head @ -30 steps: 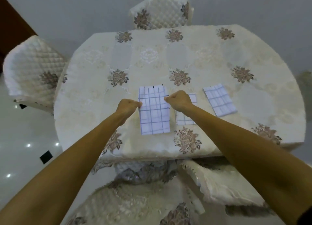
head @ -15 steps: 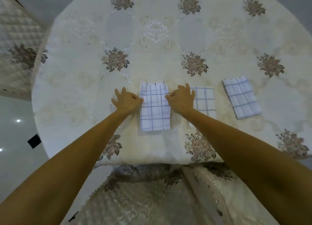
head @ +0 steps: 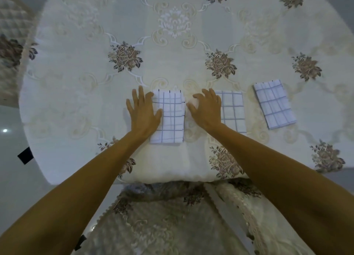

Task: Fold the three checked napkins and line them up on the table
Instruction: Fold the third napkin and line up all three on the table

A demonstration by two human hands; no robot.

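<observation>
Three folded white napkins with blue checks lie in a row near the table's front edge. My left hand (head: 142, 111) lies flat with spread fingers over the left edge of the left napkin (head: 171, 118). My right hand (head: 206, 109) hovers with loosely bent fingers in the gap between the left napkin and the middle napkin (head: 232, 111), covering the middle one's left edge. The right napkin (head: 274, 104) lies apart, tilted slightly, untouched.
The round table (head: 182, 44) wears a cream cloth with brown flower motifs. A quilted chair (head: 11, 47) stands at the left. Another covered chair seat (head: 168, 222) sits below the near table edge, between my arms. Pale tiled floor shows at the left.
Both hands have opened from fists pinching the left napkin's sides to spread fingers. My head has moved closer over the table. The left napkin stays in place.
</observation>
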